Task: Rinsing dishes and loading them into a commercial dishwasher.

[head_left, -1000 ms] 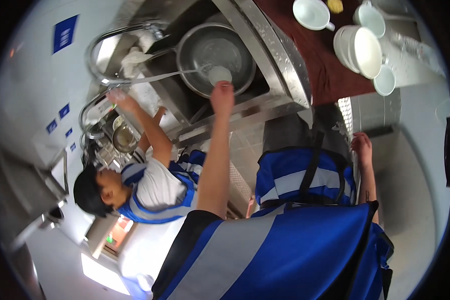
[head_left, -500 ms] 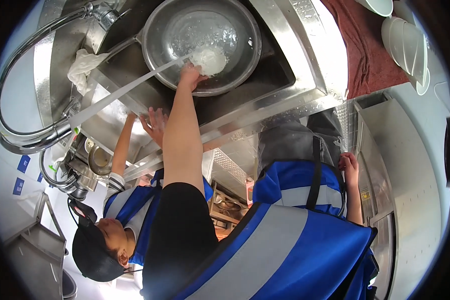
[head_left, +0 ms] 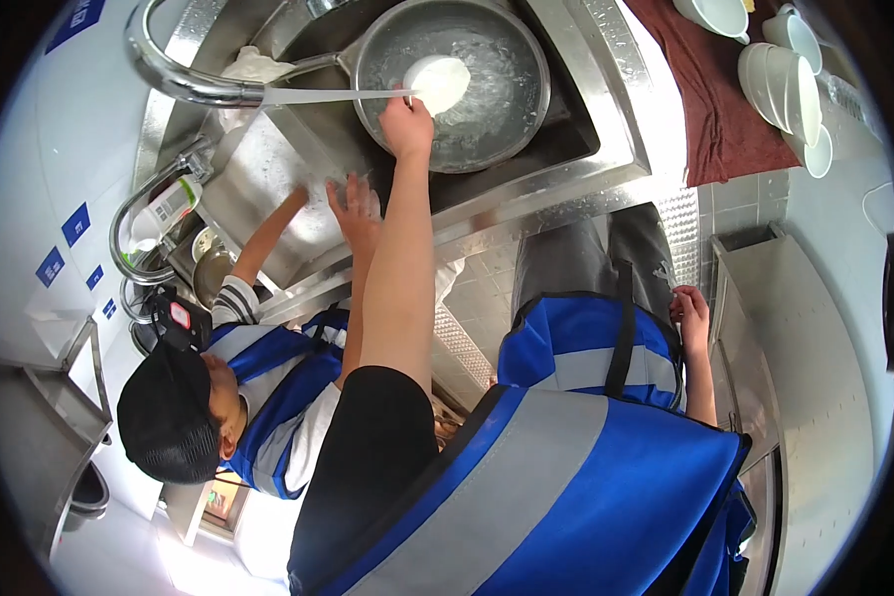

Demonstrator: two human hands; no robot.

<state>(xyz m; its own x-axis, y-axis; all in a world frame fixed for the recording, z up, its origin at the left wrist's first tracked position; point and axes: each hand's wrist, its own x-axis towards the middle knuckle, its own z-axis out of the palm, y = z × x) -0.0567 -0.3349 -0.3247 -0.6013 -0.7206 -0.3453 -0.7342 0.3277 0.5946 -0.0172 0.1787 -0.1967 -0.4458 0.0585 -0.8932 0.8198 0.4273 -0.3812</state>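
Note:
My left hand (head_left: 407, 126) reaches over the sink, its fingers closed on the edge of a small white bowl (head_left: 441, 83). The bowl is held tilted over a large round metal pan (head_left: 368, 74), which contains water. A water stream (head_left: 338, 95) runs sideways in the picture from the chrome faucet (head_left: 238, 92) to the bowl and my fingers. The pan's long handle (head_left: 313, 65) points left, past a crumpled white cloth (head_left: 255, 66). Down at my right side hangs my right hand (head_left: 692, 316), next to my grey trousers. Its fingers are loosely bent, and nothing shows in them.
A co-worker in a blue vest and black cap (head_left: 169, 412) stands at left, both hands (head_left: 356, 207) over the neighbouring sink basin (head_left: 268, 169). White bowls and cups (head_left: 780, 87) sit at upper right by a brown-red cloth (head_left: 725, 129). A white bottle (head_left: 169, 209) stands behind another faucet.
The white bowl in my left hand has moved from the pan's near side toward its middle. The whole view has shifted. The co-worker's hand has moved within the neighbouring basin.

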